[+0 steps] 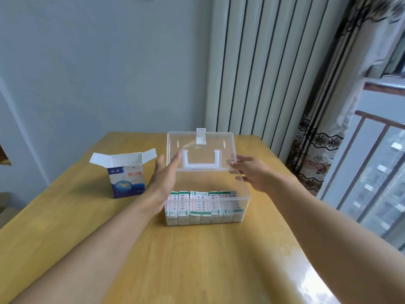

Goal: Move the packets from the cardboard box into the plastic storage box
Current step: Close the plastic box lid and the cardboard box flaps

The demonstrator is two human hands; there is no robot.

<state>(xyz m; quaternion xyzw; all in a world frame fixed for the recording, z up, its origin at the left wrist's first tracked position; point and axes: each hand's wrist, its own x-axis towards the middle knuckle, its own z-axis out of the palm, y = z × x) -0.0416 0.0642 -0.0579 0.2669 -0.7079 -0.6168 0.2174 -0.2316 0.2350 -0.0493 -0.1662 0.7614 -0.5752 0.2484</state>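
Packets [203, 205] stood in a left-right row against the near wall of the plastic storage box [245, 194], long axes upright. Left hand [165, 174] and right hand [252, 172], fingers straight, flanked the raised lid [200, 137]. Cardboard box [127, 182] stood open, far left.

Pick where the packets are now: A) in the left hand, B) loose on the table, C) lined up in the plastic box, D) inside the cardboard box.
C: the packets stand in a row inside the plastic box, seen through its clear front wall.
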